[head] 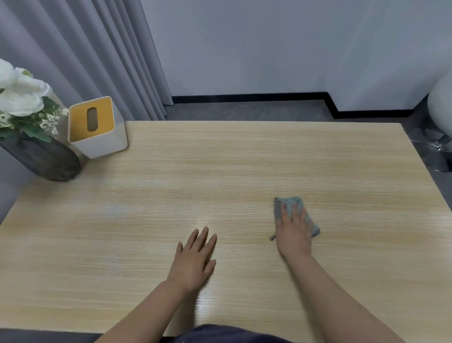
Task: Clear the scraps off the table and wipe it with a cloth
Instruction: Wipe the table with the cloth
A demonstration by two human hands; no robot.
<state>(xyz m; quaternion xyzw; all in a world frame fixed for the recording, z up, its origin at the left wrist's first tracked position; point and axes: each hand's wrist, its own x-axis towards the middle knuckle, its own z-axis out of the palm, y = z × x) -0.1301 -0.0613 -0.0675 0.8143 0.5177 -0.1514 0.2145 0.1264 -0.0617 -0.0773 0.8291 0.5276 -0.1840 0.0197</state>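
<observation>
The table (246,159) has a pale wood-grain top, smooth with a slight sheen that reflects light near its front edge. The cloth (292,204) is a grey-blue woven textile with a coarse, matt texture, while the tissue box (102,140) has smooth matt white walls that look like plastic and a yellow top panel. The vase (46,161) shows a dark, matt, mottled surface, the curtain (77,48) is grey matt fabric in soft folds, and the stool base (439,152) is polished, mirror-bright metal.
</observation>
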